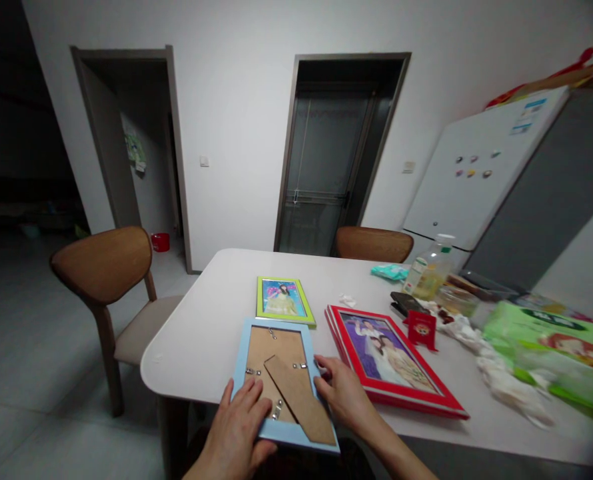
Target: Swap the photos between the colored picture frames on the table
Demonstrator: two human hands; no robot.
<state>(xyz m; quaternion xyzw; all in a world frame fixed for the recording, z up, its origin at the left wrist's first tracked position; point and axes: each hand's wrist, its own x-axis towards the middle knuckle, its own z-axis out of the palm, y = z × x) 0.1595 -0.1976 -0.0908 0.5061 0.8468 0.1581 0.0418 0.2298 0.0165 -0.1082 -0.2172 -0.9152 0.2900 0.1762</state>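
A light blue picture frame (271, 432) lies face down at the table's near edge, its brown backing board and folded stand facing up, with small metal clips around the board. My left hand (241, 420) rests on the frame's lower left part, fingers spread over the backing and thumb at the near edge. At the right side of the frame is my right hand (344, 393), fingers curled together against the blue border; whatever they pinch is hidden. Just beyond lies a green picture frame (309, 313), photo up. Red picture frames (376, 387) are stacked to the right.
The white table (196, 320) also bears a bottle (429, 270), a black wallet-like item (404, 303), a small red box (421, 328), crumpled tissues (506, 380) and a green tissue pack (551, 340). Wooden chairs stand left (104, 267) and behind (374, 244).
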